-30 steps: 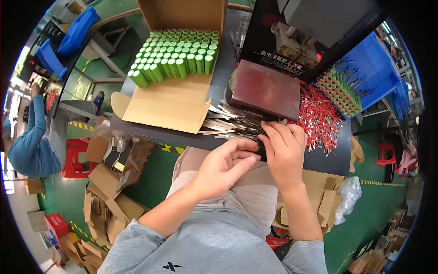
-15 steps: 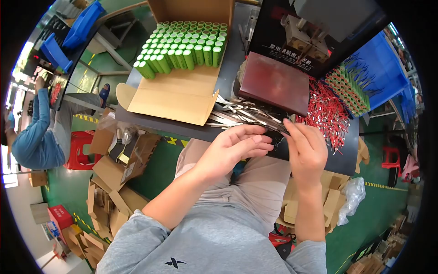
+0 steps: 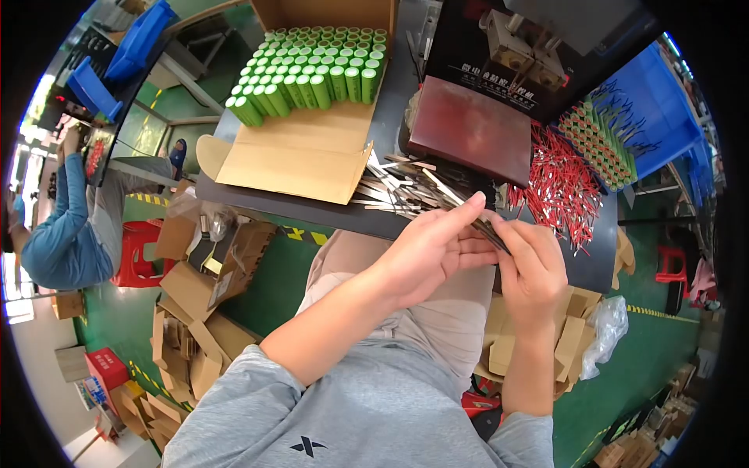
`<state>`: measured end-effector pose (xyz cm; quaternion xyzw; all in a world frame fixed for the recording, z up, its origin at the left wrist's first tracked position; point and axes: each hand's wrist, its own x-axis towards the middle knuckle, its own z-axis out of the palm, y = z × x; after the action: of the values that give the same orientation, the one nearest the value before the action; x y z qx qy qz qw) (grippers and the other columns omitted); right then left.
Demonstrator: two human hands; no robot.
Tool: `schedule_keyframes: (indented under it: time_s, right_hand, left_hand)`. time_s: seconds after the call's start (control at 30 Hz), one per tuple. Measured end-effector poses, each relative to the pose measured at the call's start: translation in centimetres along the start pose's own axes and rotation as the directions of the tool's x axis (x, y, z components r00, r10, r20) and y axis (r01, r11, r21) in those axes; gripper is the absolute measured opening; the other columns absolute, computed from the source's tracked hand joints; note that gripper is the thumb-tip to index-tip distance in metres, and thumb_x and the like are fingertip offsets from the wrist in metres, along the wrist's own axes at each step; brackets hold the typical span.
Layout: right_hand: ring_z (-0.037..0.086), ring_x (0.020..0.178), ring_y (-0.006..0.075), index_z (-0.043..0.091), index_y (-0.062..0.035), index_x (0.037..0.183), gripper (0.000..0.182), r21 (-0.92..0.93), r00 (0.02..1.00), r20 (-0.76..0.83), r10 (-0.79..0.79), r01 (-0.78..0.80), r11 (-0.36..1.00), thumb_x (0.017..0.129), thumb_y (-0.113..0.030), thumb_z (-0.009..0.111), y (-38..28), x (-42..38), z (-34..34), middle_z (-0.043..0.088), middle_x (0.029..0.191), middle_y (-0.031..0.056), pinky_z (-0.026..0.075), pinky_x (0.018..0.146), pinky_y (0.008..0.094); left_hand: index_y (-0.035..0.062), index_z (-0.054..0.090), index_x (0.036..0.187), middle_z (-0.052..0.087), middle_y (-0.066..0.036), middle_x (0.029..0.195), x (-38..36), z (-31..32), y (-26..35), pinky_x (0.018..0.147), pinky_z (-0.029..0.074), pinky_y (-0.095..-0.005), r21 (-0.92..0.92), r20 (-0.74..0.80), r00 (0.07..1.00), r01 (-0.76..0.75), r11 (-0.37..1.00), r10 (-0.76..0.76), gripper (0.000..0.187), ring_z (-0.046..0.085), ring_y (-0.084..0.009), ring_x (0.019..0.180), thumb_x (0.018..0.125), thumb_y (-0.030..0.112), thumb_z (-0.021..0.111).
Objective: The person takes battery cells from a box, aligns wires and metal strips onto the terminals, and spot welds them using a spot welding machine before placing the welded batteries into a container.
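Thin dark strips (image 3: pixel 488 232) are pinched between the thumb and fingers of my right hand (image 3: pixel 532 261). My left hand (image 3: pixel 437 253) is beside them, palm turned up, its thumb against the strips and its fingers apart beneath them. Beyond my hands a loose pile of silvery strips (image 3: pixel 398 187) lies on the dark table (image 3: pixel 304 215). A heap of red wires (image 3: pixel 552 183) with metal ends is to the right. Between them stands the dark red block (image 3: pixel 470 129) of a black machine (image 3: pixel 499 66).
Rows of green battery cells (image 3: pixel 312 74) stand in an open cardboard box (image 3: pixel 292 160). More cells with wires (image 3: pixel 597 144) sit by a blue bin (image 3: pixel 663 117). At left, a person in blue (image 3: pixel 66 242) works at another table. Cardboard boxes (image 3: pixel 203 312) lie on the floor.
My left hand has moved right, nearer my right hand, and its thumb now meets the strips. My right hand has moved slightly right and down with them.
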<state>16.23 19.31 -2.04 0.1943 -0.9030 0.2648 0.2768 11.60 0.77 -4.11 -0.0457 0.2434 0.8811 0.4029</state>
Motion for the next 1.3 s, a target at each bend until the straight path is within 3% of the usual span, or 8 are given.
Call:
schedule_keyframes:
  time_s: [0.47,0.57,0.7,0.83,0.97,1.1,1.2,1.3]
  right_hand:
    - [0.063,0.119,0.0329,0.078,-0.0040,0.124,0.047,0.020,0.968,0.191,0.162,-0.169,0.985,0.079,-0.013,0.090,-3.6,0.0,-5.4,0.070,0.132,0.0134,0.049,0.103,0.0456]
    - [0.062,0.123,0.0303,0.071,-0.0007,0.132,0.044,0.176,0.954,-0.072,0.292,-0.276,0.945,0.095,-0.020,0.084,-3.4,-2.1,-4.2,0.063,0.142,0.0172,0.048,0.109,0.0431]
    - [0.063,0.126,0.0238,0.058,0.0066,0.141,0.042,0.673,0.749,-0.090,0.656,-0.440,0.595,0.114,-0.026,0.058,-3.6,-4.1,-1.3,0.059,0.147,0.0182,0.048,0.111,0.0383]
    - [0.064,0.126,0.0231,0.063,0.0084,0.136,0.057,0.800,0.592,0.058,0.804,-0.509,0.317,0.119,-0.039,0.036,-4.9,-4.5,-0.2,0.060,0.148,0.0192,0.049,0.112,0.0408]
    - [0.064,0.129,0.0264,0.064,0.0076,0.135,0.060,0.933,0.438,0.004,0.899,-0.324,0.154,0.120,-0.040,0.031,-5.8,-3.8,1.2,0.068,0.135,0.0177,0.049,0.113,0.0429]
    - [0.064,0.130,0.0280,0.065,0.0053,0.129,0.059,0.964,0.461,0.262,0.848,-0.168,-0.207,0.120,-0.044,0.034,-4.8,-4.3,-0.1,0.067,0.136,0.0191,0.048,0.117,0.0436]
    - [0.070,0.115,0.0286,0.070,-0.0010,0.120,0.051,0.937,0.360,0.350,0.865,-0.113,-0.332,0.119,-0.042,0.039,-5.2,-3.6,-0.1,0.072,0.122,0.0162,0.056,0.106,0.0474]
    - [0.070,0.103,0.0223,0.070,-0.0090,0.104,0.044,0.874,0.329,0.485,0.810,-0.140,-0.466,0.118,-0.041,0.044,-6.4,-2.0,0.4,0.072,0.106,0.0077,0.056,0.096,0.0439]
  left_hand:
    - [0.0027,0.064,0.113,0.074,-0.015,0.118,1.1,1.9,-3.2,0.095,0.060,-0.0409,-0.236,-0.051,0.999,-0.003,0.972,-0.010,0.032,0.074,-0.0236,0.103,0.119,0.030,0.050]
    - [0.0051,0.062,0.116,0.072,-0.017,0.124,0.7,3.0,-3.1,0.102,0.057,-0.0455,-0.273,0.063,0.998,0.015,0.962,0.002,0.031,0.072,-0.0291,0.114,0.119,0.031,0.046]
    - [0.0040,0.062,0.116,0.074,-0.018,0.117,1.4,3.2,-5.5,0.104,0.056,-0.0448,-0.334,0.062,0.991,-0.094,0.938,0.121,0.028,0.072,-0.0300,0.110,0.118,0.028,0.047]
    - [0.0029,0.064,0.115,0.075,-0.015,0.108,0.7,3.6,-7.6,0.100,0.056,-0.0404,-0.378,0.044,0.985,-0.137,0.916,0.166,0.025,0.072,-0.0252,0.104,0.117,0.023,0.050]
    - [0.0036,0.066,0.110,0.075,-0.011,0.102,0.7,5.3,-7.9,0.097,0.055,-0.0345,-0.136,-0.070,0.970,-0.239,0.961,0.231,0.028,0.070,-0.0176,0.100,0.118,0.025,0.050]
    - [0.0035,0.064,0.104,0.071,-0.008,0.098,0.4,5.3,-9.4,0.096,0.053,-0.0336,0.140,0.022,0.928,-0.370,0.918,0.371,0.029,0.066,-0.0153,0.098,0.119,0.022,0.047]
    - [0.0024,0.062,0.107,0.069,-0.009,0.100,-1.1,5.2,-8.9,0.095,0.051,-0.0344,0.660,0.195,0.844,-0.490,0.570,0.500,0.022,0.064,-0.0171,0.098,0.117,0.015,0.047]
    - [0.0016,0.064,0.110,0.064,-0.014,0.102,-1.8,5.1,-8.6,0.094,0.048,-0.0398,0.728,0.351,0.705,-0.619,0.293,0.616,0.010,0.062,-0.0309,0.097,0.105,0.006,0.058]
